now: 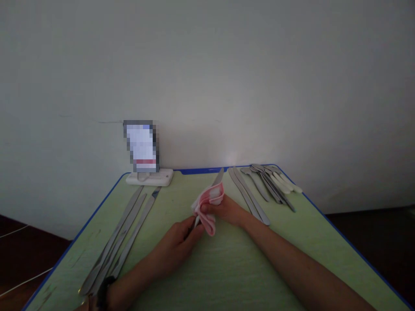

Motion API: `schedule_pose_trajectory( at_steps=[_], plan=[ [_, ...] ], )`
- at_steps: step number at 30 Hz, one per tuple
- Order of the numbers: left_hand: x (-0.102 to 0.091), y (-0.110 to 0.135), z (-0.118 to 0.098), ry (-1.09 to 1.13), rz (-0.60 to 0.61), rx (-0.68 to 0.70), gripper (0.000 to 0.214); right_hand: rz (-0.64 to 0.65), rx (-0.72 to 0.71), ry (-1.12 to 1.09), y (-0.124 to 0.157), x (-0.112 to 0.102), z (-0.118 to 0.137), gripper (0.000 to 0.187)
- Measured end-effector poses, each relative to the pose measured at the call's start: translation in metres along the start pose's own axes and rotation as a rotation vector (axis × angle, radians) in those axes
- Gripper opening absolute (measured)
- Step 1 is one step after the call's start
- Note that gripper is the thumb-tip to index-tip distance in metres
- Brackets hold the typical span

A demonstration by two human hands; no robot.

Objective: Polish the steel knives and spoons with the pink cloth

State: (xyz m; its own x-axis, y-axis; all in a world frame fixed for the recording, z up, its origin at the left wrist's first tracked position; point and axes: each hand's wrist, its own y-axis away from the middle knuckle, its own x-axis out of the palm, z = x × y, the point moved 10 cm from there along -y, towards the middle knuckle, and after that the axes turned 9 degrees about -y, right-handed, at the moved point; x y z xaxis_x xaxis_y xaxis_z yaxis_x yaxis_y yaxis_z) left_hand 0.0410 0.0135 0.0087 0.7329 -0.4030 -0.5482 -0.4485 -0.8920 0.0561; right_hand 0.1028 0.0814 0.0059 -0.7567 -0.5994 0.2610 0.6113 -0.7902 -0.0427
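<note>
My left hand (181, 239) is closed around the handle end of a table knife (218, 178) at the middle of the green table (227, 268). My right hand (223, 211) pinches a pink cloth (209, 203) wrapped round the knife's middle. The blade tip sticks out past the cloth toward the wall. Both forearms rest low over the table's near half.
Three long knives (123, 235) lie in a row on the left. More knives (249, 196) and several spoons and white-handled pieces (275, 181) lie at the back right. A white stand holding a blurred screen (149, 176) sits at the back left by the wall.
</note>
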Motion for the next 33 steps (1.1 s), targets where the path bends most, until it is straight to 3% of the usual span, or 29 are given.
schedule_pose_trajectory(
  at_steps=[9, 21, 28, 33],
  plan=[
    [0.0, 0.002, 0.019, -0.01, -0.03, -0.116, 0.036, -0.139, -0.074, -0.235, -0.001, -0.015, 0.0, 0.039],
    [0.003, 0.002, 0.011, -0.005, 0.035, -0.118, 0.037, -0.455, -0.154, -0.616, -0.002, -0.048, -0.001, 0.041],
    [0.003, 0.004, 0.013, -0.001, 0.033, -0.11, 0.039, -0.264, -0.181, -0.329, -0.004, -0.028, 0.011, 0.051],
    [0.001, 0.002, 0.018, 0.035, -0.023, -0.123, 0.036, -0.153, -0.112, -0.02, 0.0, -0.009, 0.011, 0.04]
  ],
)
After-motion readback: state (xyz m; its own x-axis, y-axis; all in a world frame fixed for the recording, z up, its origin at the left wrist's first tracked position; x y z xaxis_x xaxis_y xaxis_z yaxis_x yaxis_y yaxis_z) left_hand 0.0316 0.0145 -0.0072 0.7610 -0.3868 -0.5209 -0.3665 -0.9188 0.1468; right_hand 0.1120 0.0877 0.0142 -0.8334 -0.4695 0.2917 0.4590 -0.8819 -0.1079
